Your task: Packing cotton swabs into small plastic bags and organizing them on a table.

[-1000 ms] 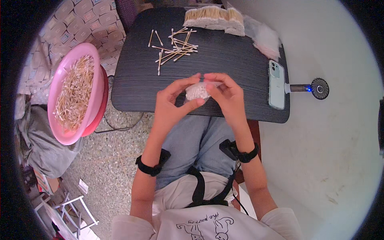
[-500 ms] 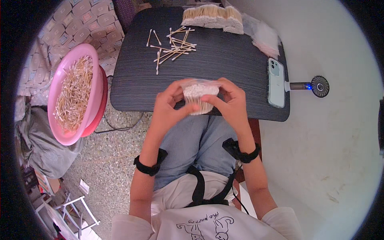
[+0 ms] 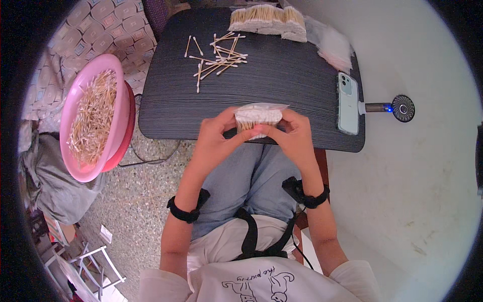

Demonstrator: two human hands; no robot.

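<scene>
Between my two hands is a clear plastic bag packed with cotton swabs [image 3: 259, 117], held at the near edge of the dark table [image 3: 282, 80]. My left hand [image 3: 220, 135] closes on its left side and my right hand [image 3: 294, 132] on its right. Both thumbs press on the front of the bag and meet near its lower middle. White cotton tips face up, with wooden sticks below them. My other fingers are partly hidden behind the bag. Loose cotton swabs [image 3: 221, 59] lie scattered on the table beyond my hands.
Stacked bundles of cotton swabs [image 3: 266, 21] sit at the table's far edge, beside empty clear bags [image 3: 333, 48]. A phone [image 3: 347, 103] and a small fan [image 3: 402, 108] are at the right. A pink basin [image 3: 121, 75] full of swabs stands at the left.
The bag has tilted and shifted slightly right, so less of its front shows. My thumbs have come together on it, where they were apart before.
</scene>
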